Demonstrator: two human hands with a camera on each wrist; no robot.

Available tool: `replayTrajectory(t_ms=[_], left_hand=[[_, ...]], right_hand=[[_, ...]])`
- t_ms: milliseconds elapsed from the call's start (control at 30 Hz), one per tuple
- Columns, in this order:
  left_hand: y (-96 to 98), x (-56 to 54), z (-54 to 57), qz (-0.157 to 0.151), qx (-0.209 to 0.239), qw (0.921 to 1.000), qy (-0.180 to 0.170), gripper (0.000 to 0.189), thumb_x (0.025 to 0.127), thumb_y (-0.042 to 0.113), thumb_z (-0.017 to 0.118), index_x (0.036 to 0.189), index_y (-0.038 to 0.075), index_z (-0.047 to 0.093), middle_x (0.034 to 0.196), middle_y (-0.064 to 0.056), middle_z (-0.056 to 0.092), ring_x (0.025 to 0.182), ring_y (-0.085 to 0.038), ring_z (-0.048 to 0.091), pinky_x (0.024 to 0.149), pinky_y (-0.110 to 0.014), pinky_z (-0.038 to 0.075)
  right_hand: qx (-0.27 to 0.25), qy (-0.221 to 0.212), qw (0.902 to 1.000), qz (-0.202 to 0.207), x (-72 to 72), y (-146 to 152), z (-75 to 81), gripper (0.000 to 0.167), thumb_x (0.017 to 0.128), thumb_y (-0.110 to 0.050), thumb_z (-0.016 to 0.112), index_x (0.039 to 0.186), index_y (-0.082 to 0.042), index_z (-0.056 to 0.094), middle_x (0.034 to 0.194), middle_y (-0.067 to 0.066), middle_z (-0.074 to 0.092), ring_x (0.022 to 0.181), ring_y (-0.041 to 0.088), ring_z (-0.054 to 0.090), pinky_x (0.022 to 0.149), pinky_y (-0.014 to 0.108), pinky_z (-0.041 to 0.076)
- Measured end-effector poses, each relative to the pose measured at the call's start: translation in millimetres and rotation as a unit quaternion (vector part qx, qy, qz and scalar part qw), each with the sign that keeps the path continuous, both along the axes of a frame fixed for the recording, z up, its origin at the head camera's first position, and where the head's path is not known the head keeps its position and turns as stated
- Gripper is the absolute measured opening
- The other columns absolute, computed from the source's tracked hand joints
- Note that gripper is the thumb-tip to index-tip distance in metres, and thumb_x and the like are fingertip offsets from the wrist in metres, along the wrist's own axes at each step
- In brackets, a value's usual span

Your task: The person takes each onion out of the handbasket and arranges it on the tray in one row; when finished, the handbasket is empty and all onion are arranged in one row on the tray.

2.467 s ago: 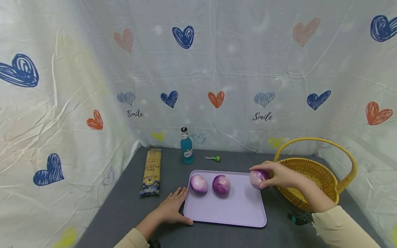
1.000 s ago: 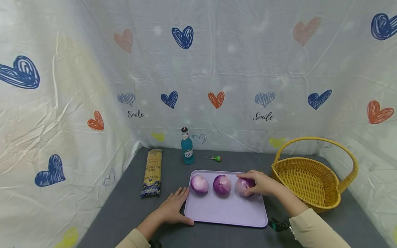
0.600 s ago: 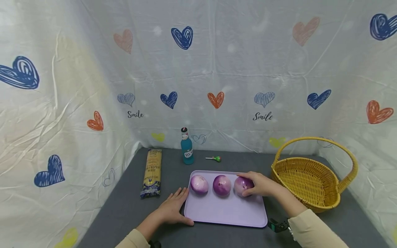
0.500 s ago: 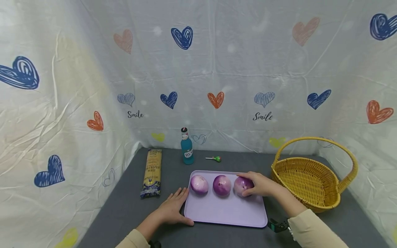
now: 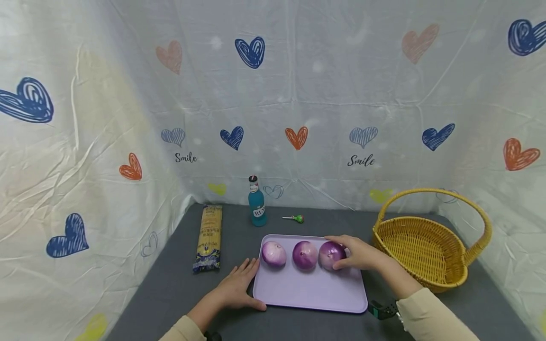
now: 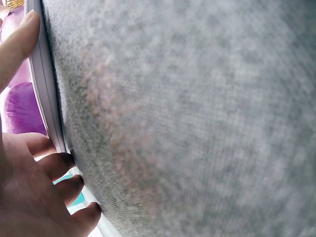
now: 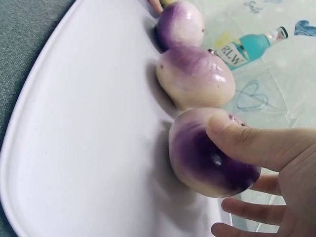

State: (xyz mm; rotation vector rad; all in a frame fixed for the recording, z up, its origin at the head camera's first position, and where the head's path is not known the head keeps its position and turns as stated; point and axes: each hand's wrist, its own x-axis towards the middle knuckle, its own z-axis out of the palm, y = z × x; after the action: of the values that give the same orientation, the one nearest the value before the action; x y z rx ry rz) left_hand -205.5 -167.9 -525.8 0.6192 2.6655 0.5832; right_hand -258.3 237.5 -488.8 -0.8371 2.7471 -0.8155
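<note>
Three purple onions sit in a row along the far half of a lilac tray (image 5: 311, 289). My right hand (image 5: 360, 252) holds the right onion (image 5: 330, 256) between thumb and fingers; in the right wrist view the thumb (image 7: 237, 140) lies across this onion (image 7: 207, 158). To its left are the middle onion (image 5: 304, 255) and the left onion (image 5: 273, 254). My left hand (image 5: 236, 286) rests at the tray's left edge with its fingers spread. The left wrist view shows the thumb (image 6: 22, 44) and fingertips along the tray rim (image 6: 47, 89).
A yellow wicker basket (image 5: 420, 253) with a tall handle stands right of the tray. Behind the tray are a blue bottle (image 5: 257, 206) and a green lollipop (image 5: 298, 218). A yellow package (image 5: 209, 237) lies on the left of the grey table (image 5: 166, 284).
My right hand has brought the right onion leftward from the tray's right edge to beside the middle onion. Lately the onion has turned and shifted slightly left. The left hand has stayed in place.
</note>
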Motion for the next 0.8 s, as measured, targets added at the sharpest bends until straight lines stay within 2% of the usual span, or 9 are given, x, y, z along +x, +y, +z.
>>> replayTrajectory(t_ms=[233, 367, 533, 667, 800], left_hand=[[1.0, -1.3, 0.5, 0.000, -0.004, 1.0000, -0.001, 0.126, 0.068, 0.072, 0.078, 0.160, 0.005, 0.023, 0.167, -0.016, 0.022, 0.156, -0.039, 0.014, 0.121, -0.065, 0.014], [0.8, -0.6, -1.4, 0.004, -0.002, 1.0000, -0.002, 0.128, 0.067, 0.075, 0.076, 0.161, 0.008, 0.023, 0.168, -0.014, 0.021, 0.156, -0.037, 0.013, 0.122, -0.064, 0.013], [-0.2, -0.7, -1.6, 0.003, -0.004, 1.0000, -0.002, 0.127, 0.068, 0.075, 0.076, 0.161, 0.008, 0.022, 0.168, -0.015, 0.021, 0.156, -0.038, 0.013, 0.122, -0.064, 0.013], [0.2, -0.7, 1.1, 0.004, -0.006, 1.0000, -0.002, 0.125, 0.069, 0.072, 0.078, 0.161, 0.007, 0.022, 0.168, -0.015, 0.021, 0.156, -0.038, 0.013, 0.121, -0.065, 0.015], [1.6, -0.2, 2.6, 0.002, -0.007, 1.0000, -0.002, 0.125, 0.070, 0.070, 0.079, 0.161, 0.006, 0.022, 0.167, -0.016, 0.021, 0.156, -0.039, 0.014, 0.121, -0.065, 0.015]], right_hand=[[-0.004, 0.004, 0.9999, 0.014, 0.2, -0.6, 1.3, 0.071, 0.083, -0.028, 0.084, 0.145, -0.009, 0.054, 0.130, 0.014, 0.063, 0.120, 0.036, 0.059, 0.099, 0.057, 0.050], [-0.004, 0.004, 0.9998, 0.020, 1.6, 1.8, 1.8, 0.070, 0.082, -0.025, 0.085, 0.143, -0.008, 0.055, 0.126, 0.014, 0.064, 0.112, 0.031, 0.061, 0.095, 0.054, 0.052], [-0.011, -0.006, 0.9995, 0.029, 4.1, 6.6, 3.5, 0.072, 0.081, -0.025, 0.086, 0.143, -0.006, 0.054, 0.130, 0.018, 0.062, 0.106, 0.028, 0.061, 0.092, 0.056, 0.052], [-0.011, -0.006, 0.9994, 0.033, 5.0, 7.7, 5.1, 0.075, 0.081, -0.027, 0.085, 0.146, -0.006, 0.052, 0.134, 0.018, 0.061, 0.111, 0.030, 0.061, 0.095, 0.055, 0.051], [-0.012, 0.002, 0.9991, 0.040, 6.2, 5.6, 7.9, 0.076, 0.081, -0.026, 0.085, 0.145, -0.005, 0.052, 0.135, 0.019, 0.061, 0.120, 0.038, 0.060, 0.100, 0.058, 0.048]])
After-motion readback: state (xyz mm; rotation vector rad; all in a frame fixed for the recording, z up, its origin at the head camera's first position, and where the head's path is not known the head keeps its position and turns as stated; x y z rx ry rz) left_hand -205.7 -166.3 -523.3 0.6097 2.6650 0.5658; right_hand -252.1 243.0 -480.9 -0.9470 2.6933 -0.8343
